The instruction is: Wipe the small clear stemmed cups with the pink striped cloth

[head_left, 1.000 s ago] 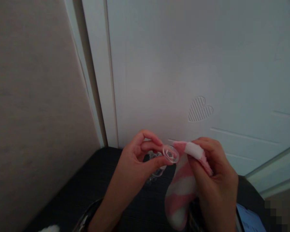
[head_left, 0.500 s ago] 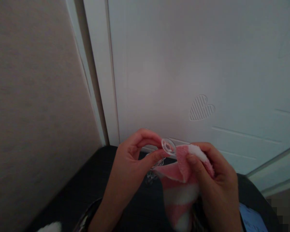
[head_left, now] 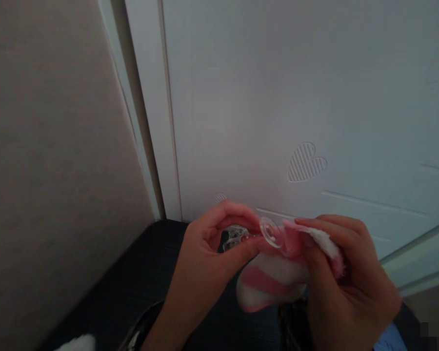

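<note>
My left hand pinches a clear suction cup between thumb and forefinger. The cup's round face is turned toward me and meets the folded edge of a fuzzy pink-and-white striped sock. With thumb and fingers, my right hand grips the sock near its opening. The rest of the sock hangs below, its rounded end to the left. Behind my left fingers are more clear plastic pieces, partly hidden; I cannot tell whether they join the cup.
Below my hands lies a dark tabletop. A white panel with heart carvings stands just behind, and a beige wall is at left. A fluffy white thing and a blue item show at the lower edges.
Both hands have moved to the right, with the suction cup and sock. The sock's hanging end has swung up and to the left. The cup's face has tilted more toward me.
</note>
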### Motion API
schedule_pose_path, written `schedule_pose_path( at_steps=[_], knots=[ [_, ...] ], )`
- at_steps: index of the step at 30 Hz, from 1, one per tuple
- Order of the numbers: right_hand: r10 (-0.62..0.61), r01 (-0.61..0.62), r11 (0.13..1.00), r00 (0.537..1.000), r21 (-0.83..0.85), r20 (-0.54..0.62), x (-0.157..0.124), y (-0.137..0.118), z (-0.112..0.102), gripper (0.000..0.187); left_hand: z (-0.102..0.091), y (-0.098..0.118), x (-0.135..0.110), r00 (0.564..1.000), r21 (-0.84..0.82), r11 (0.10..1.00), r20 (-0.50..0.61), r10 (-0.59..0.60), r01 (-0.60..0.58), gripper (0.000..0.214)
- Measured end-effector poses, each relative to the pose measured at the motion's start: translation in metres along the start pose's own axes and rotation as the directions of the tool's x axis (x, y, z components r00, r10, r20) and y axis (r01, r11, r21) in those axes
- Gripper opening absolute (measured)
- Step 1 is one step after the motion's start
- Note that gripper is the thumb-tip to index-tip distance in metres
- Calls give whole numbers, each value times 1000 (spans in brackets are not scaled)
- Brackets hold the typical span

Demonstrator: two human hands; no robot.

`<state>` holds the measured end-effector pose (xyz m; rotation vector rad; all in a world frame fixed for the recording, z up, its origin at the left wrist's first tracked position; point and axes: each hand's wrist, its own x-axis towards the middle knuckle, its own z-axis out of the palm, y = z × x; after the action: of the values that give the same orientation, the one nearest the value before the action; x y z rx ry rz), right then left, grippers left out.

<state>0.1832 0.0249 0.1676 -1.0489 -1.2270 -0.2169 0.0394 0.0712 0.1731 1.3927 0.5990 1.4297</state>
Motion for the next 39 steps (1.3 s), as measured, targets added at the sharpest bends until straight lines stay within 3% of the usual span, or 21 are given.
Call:
schedule_pose_path(
  at_steps=[9,13,17,24,32,39],
  knots=[
    [-82,78,996,987,32,141,2,-3,-3,22,-1,-3,0,999,-1,1000,21,30,-30,15],
    [-109,106,994,991,42,84,2,-5,-2,20,-3,-5,0,998,10,999,19,53,-53,14],
    [-122,122,993,992,-1,30,1,-8,-3,21,-4,-2,1,991,50,994,106,87,-93,11],
    [-148,154,988,959,-5,241,2,-8,-10,36,-5,-3,1,988,94,984,46,147,-150,23],
    [-186,203,979,929,-22,321,3,-4,-16,40,-11,2,2,977,128,973,117,179,-193,18],
    [-230,238,971,907,22,353,7,-2,-18,35,-14,0,5,970,68,969,76,230,-236,15]
  ],
)
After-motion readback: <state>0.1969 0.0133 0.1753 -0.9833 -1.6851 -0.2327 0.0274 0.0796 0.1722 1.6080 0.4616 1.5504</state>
